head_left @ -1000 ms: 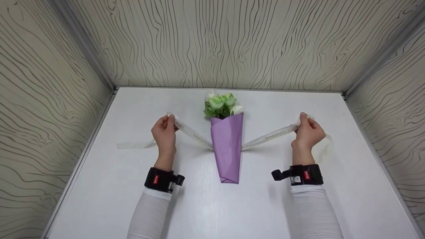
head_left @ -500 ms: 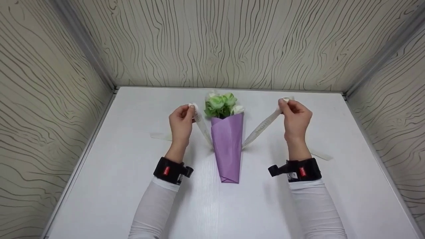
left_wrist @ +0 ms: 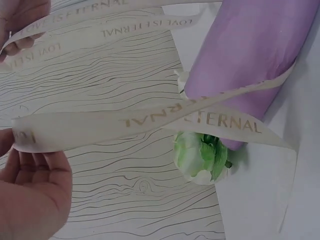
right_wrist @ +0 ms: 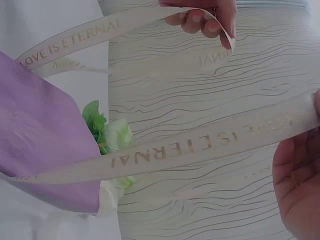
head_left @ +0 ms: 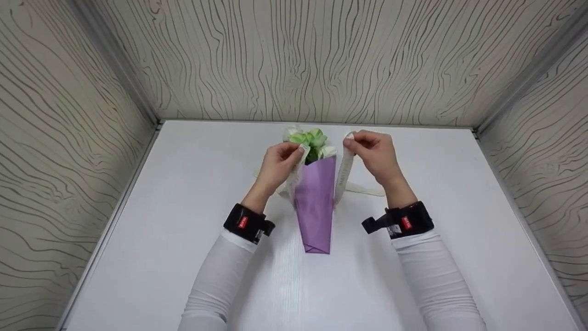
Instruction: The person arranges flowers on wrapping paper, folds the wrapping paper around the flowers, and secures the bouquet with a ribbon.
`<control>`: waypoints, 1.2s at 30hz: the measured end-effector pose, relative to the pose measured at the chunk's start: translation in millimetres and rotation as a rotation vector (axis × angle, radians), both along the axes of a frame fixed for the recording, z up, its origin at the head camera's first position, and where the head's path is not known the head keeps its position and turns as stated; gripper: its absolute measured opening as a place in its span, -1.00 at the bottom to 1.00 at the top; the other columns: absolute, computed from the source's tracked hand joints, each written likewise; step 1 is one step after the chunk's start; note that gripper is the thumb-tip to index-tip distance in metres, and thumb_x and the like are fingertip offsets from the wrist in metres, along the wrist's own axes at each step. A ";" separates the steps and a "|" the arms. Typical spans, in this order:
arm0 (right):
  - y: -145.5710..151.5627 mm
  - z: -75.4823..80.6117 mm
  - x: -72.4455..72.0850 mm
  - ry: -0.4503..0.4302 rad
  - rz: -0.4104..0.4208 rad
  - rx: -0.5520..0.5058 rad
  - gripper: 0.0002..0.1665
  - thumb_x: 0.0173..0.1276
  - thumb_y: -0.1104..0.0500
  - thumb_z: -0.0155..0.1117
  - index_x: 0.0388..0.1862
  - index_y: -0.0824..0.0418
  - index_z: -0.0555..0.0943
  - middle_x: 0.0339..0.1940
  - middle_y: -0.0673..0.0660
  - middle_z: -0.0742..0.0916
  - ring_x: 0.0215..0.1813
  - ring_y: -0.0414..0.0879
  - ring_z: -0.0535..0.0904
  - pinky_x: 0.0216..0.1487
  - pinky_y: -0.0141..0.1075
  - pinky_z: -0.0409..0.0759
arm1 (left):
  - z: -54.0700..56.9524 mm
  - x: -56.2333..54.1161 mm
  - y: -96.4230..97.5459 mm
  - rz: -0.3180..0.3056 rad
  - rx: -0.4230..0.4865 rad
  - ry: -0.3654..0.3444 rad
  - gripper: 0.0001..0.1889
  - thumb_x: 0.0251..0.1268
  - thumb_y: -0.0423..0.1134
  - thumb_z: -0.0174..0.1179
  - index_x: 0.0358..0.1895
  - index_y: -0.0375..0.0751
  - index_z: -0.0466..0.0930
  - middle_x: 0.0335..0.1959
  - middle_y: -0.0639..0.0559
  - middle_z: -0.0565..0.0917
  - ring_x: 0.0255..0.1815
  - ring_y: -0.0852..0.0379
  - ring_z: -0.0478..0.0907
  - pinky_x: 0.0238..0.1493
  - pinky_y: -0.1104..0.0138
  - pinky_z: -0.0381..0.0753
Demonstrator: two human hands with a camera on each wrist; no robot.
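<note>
A bouquet wrapped in purple paper lies on the white table, its green and white flowers toward the back wall. Behind the wrap passes a cream ribbon printed "LOVE IS ETERNAL", rising on both sides. My left hand pinches one length between thumb and fingers, over the wrap's upper left edge and partly covering the flowers. On the other side, my right hand pinches the second length, just right of the blooms. In the right wrist view that ribbon stretches from the wrap to my fingers; its loose tails hang past both hands.
The white table is bordered by wood-grain patterned walls at the back and sides. A black wrist strap with a small camera arm sits on each wrist.
Both hands have moved inward toward the bouquet, carrying the ribbon ends up and closer together. The loose tails have slid inward along the table. The bouquet has stayed in place.
</note>
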State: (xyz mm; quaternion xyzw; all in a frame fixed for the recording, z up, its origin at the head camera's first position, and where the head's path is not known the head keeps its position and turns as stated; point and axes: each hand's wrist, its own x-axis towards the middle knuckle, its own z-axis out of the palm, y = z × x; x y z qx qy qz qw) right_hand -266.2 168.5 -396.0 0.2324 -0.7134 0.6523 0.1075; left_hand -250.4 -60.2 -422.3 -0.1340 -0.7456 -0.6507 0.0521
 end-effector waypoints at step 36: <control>-21.6 -49.5 -27.0 -0.274 0.228 0.223 -0.65 0.35 0.06 0.01 -0.23 0.32 0.59 -0.36 0.07 0.63 -0.27 -0.09 0.50 -0.20 -0.27 0.44 | -13.0 5.4 22.2 -0.248 -0.067 0.044 -0.81 0.21 -0.36 0.07 -0.47 -0.46 0.51 -0.64 0.00 0.44 -0.59 0.19 0.36 -0.54 0.43 0.38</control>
